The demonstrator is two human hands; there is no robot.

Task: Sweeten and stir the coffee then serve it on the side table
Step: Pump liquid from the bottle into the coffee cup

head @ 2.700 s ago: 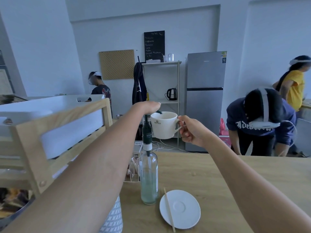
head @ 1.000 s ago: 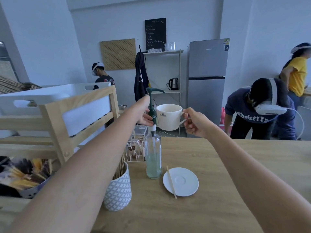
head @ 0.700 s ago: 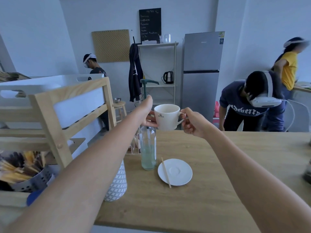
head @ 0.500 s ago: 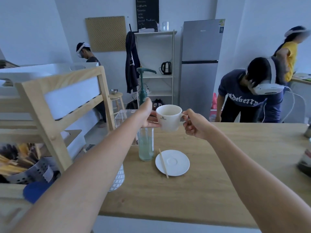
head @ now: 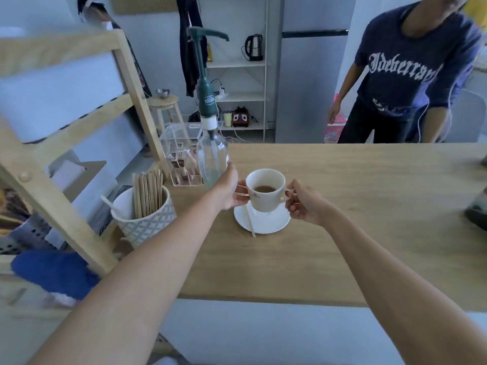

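Note:
A white coffee cup [head: 266,198] with brown coffee in it hangs just above a white saucer [head: 271,223] on the wooden table [head: 342,233]. My right hand [head: 305,204] pinches the cup's handle. My left hand [head: 228,192] steadies the cup's left side with its fingertips. A wooden stir stick [head: 249,219] lies across the saucer's left part. A clear syrup bottle with a green pump [head: 209,122] stands behind my left hand.
A patterned white pot of wooden stir sticks [head: 145,209] stands at the left. Behind it are a clear plastic sachet box [head: 181,156] and a wooden shelf frame [head: 60,164]. A person in a dark shirt [head: 400,72] stands beyond the table. Dark objects [head: 477,209] sit at the right edge.
Both hands lowered the cup from beside the pump spout down to just over the saucer. My view tilted downward, so coffee shows inside the cup.

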